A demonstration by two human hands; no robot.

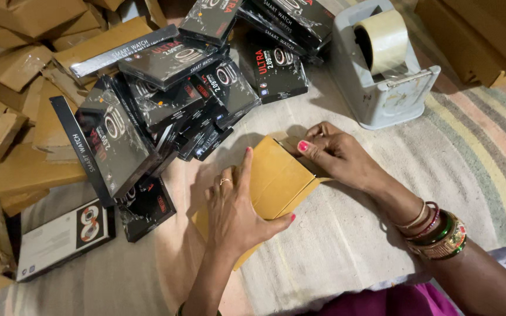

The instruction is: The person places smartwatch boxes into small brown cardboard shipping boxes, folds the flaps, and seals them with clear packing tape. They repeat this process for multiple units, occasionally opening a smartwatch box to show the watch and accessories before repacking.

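1. A heap of black product boxes [165, 105] sprawls across the striped cloth's [487, 152] far-left part.
2. A grey tape dispenser [382, 76] sits near the far edge, holding a clear tape roll [385, 38].
3. Brown cardboard cartons [13, 64] crowd the left edge.

Part of the brown box [276, 175] under the left hand [235, 210]

carton under both hands [276, 178]: plain mustard-brown
nails on the right hand [335, 153]: bright pink
bangles [437, 231]: red, green, gold
boxes left of the grip [165, 99]: glossy black, red and white print
tape dispenser beyond the grip [382, 76]: pale grey
cloth beneath [481, 158]: beige, faded stripes
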